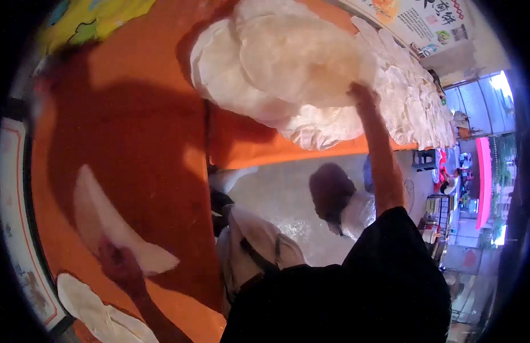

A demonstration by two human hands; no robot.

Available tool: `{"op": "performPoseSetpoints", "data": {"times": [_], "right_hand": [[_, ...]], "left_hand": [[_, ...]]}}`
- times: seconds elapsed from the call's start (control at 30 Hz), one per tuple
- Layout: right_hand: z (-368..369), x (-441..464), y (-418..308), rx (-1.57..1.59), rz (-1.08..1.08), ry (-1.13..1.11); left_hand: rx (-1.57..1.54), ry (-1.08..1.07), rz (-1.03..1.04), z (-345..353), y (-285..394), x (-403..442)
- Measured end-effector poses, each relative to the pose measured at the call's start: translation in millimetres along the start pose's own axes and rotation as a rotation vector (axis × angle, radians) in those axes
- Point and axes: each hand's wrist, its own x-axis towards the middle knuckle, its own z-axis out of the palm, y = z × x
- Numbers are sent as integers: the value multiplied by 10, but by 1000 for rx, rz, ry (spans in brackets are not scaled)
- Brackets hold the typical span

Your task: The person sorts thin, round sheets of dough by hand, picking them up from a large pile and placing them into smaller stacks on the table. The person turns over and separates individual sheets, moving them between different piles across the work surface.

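Observation:
My left hand [119, 263], at the lower left, is closed on a folded thin pale sheet [108, 220] over the orange table [145, 137]. Farther up, my right hand [365, 94] is at the near right edge of a large round thin sheet [293, 54], its fingers pinched on that edge. The round sheet lies over a pile of similar pale sheets [328, 126]. Fine finger detail is blurred in both hands.
More pale sheets [411, 91] spread toward the right. Others [99, 311] lie at the lower left. A person with dark hair [331, 191] is beyond the table edge. A printed sign [425, 23] stands top right, and yellow cloth [99, 23] lies top left.

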Motion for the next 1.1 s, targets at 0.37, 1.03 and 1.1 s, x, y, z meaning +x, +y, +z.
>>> {"op": "performPoseSetpoints", "data": {"times": [0.37,1.03,1.1], "right_hand": [[155,-1078,-668,203,176,219],[-689,424,-194,-1064,-111,119],[-513,610,-298,-956,-306,34]], "left_hand": [[-572,781,348,220,434,-359],[-942,863,531,-407,1532,-70],[-958,858,614,-636,2001,58]]}}
